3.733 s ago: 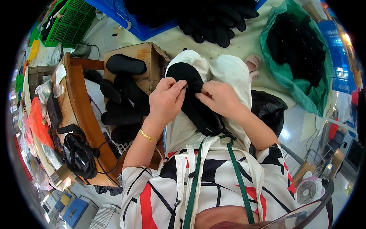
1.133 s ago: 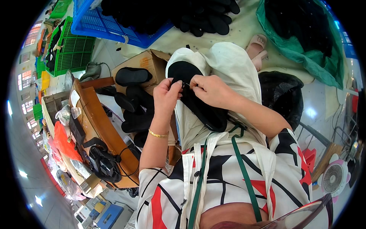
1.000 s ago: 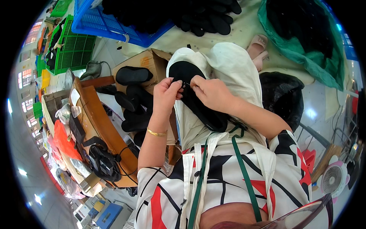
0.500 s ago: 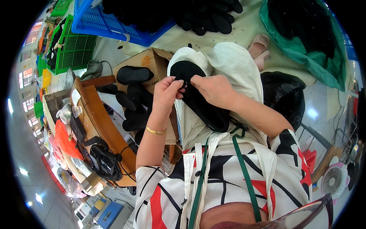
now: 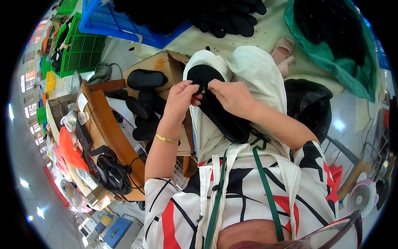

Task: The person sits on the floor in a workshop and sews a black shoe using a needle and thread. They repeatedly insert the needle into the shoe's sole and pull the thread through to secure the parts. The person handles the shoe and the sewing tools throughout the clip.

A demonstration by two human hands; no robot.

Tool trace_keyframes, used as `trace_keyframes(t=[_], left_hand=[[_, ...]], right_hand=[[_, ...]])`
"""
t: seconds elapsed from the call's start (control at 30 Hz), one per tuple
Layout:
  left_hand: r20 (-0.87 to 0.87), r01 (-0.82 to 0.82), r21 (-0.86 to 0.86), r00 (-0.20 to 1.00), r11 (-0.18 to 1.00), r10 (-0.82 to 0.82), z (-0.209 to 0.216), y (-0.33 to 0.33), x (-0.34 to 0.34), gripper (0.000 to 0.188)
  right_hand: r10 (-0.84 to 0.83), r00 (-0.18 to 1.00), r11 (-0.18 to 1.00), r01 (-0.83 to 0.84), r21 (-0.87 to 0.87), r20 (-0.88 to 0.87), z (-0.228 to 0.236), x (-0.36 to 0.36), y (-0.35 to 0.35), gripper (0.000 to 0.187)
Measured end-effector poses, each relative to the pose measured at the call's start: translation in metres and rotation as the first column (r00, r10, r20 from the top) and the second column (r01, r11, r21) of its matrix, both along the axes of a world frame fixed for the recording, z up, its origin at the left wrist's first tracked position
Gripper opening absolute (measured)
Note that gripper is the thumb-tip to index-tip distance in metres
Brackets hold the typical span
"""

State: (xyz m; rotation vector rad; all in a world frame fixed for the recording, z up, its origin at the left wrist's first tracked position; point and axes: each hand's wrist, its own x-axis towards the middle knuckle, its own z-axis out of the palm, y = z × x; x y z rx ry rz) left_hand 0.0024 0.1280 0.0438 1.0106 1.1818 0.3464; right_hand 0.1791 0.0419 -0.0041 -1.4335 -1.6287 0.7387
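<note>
A black cloth shoe (image 5: 222,115) lies lengthwise on my lap, one rounded end toward my knees and the other near my waist. My left hand (image 5: 181,96) pinches its edge from the left with thumb and fingers. From the right, my right hand (image 5: 233,98) is closed on the same part of the shoe. The fingertips of both hands nearly meet there. Small light specks show between them, too small to make out. A pale apron (image 5: 253,66) covers my legs under the shoe.
Left of my legs, an open cardboard box (image 5: 176,66) has several black shoes (image 5: 147,79) on and beside it. Beyond my knees stands a blue crate (image 5: 161,40) near a heap of black pieces. A green sack (image 5: 327,62), black bag (image 5: 309,103) and fan (image 5: 360,198) are at right; a wooden table (image 5: 99,124) at left.
My left forearm has shifted slightly left and its hand has tilted a little. The right hand has barely moved; the shoe stays in place on my lap.
</note>
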Motion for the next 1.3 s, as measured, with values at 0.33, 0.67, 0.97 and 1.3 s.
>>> trace_keyframes(t=[0.33,0.67,0.97,1.3], left_hand=[[0.109,0.007,-0.071,0.994,0.997,0.001,-0.013,0.004,-0.01,0.011],[0.008,0.016,0.059,1.0,0.998,-0.017,-0.007,-0.003,-0.001,0.011],[-0.143,0.062,0.194,0.989,0.979,-0.035,-0.009,-0.006,0.003,0.021],[-0.323,0.331,0.541,0.931,0.773,-0.173,0.008,-0.016,-0.01,0.021]], right_hand=[[-0.107,0.986,0.985,0.088,-0.147,-0.129,0.009,-0.016,0.003,0.01],[-0.036,0.994,0.999,0.04,0.033,-0.105,0.025,0.002,0.023,0.008],[-0.272,0.517,0.889,-0.188,-0.417,-0.812,0.026,0.012,0.055,0.021],[-0.41,0.034,0.912,0.016,-0.41,-0.911,-0.004,0.109,0.03,0.011]])
